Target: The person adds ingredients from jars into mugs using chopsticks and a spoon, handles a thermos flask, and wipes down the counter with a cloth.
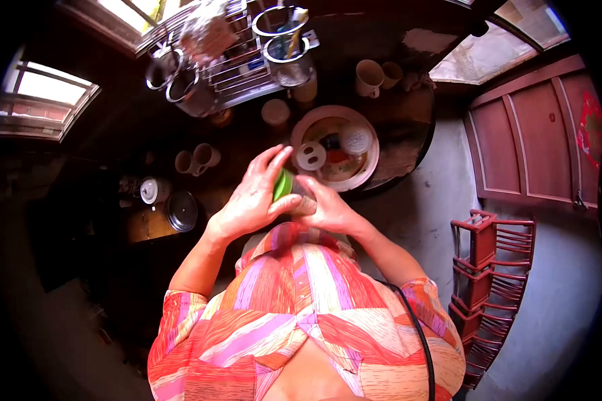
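Observation:
In front of my chest I hold a small clear jar [306, 203] tilted on its side, with pale contents showing through. Its bright green lid [283, 186] is gripped by my left hand [251, 197], fingers above and thumb below. My right hand [331, 210] is wrapped round the jar's body from the other side. Just beyond my hands lies a round tray [372, 167] with a pale rim. On it sit a white lid with oval holes [311, 156] and a white textured round piece [356, 140].
A wire rack [237, 73] with cup holders stands at the back of the dark table. Mugs [368, 78] stand behind the tray, others [206, 155] to the left. A white lidded pot [154, 190] and metal lid [182, 211] lie left. Stacked red stools [473, 281] stand right.

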`<action>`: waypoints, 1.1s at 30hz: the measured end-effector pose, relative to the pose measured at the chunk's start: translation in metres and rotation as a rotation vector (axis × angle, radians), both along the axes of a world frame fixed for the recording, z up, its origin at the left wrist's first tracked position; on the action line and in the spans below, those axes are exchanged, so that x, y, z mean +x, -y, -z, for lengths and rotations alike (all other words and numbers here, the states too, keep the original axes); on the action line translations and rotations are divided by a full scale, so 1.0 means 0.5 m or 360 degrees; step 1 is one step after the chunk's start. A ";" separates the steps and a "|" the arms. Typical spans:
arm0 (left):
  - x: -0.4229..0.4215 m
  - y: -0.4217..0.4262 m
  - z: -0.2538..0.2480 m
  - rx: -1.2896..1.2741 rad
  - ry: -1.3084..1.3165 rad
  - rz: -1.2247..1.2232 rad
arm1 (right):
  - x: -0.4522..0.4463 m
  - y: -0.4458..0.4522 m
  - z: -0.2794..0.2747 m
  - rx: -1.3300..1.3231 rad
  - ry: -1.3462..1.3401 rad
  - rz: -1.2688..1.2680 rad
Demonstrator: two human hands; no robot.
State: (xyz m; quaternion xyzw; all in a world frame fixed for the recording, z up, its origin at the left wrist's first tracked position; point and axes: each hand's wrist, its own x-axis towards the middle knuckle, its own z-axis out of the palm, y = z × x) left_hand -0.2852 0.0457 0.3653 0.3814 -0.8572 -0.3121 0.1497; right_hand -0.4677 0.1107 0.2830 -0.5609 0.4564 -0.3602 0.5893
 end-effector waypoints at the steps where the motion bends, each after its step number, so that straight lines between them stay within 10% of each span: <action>1: 0.028 0.003 -0.005 0.0084 -0.0162 0.0211 | 0.023 -0.002 0.012 0.0057 0.0177 -0.0184; 7: 0.199 -0.006 -0.033 0.0004 -0.0550 0.0854 | 0.162 -0.030 -0.018 0.0373 0.0492 -0.0714; 12: 0.301 -0.033 0.033 -0.0114 -0.0693 0.0544 | 0.284 -0.070 -0.061 0.0218 0.0246 -0.0180; 16: 0.307 -0.049 0.066 0.0212 -0.0465 -0.0231 | 0.369 -0.089 -0.028 -0.0256 -0.0509 0.0393; 22: 0.405 -0.006 0.029 0.0288 -0.0094 0.0761 | 0.388 -0.105 0.015 -0.0482 -0.0590 0.0419; 33: 0.444 -0.027 0.052 0.0571 0.0511 0.0273 | 0.424 -0.138 0.051 -0.0430 -0.0593 0.0391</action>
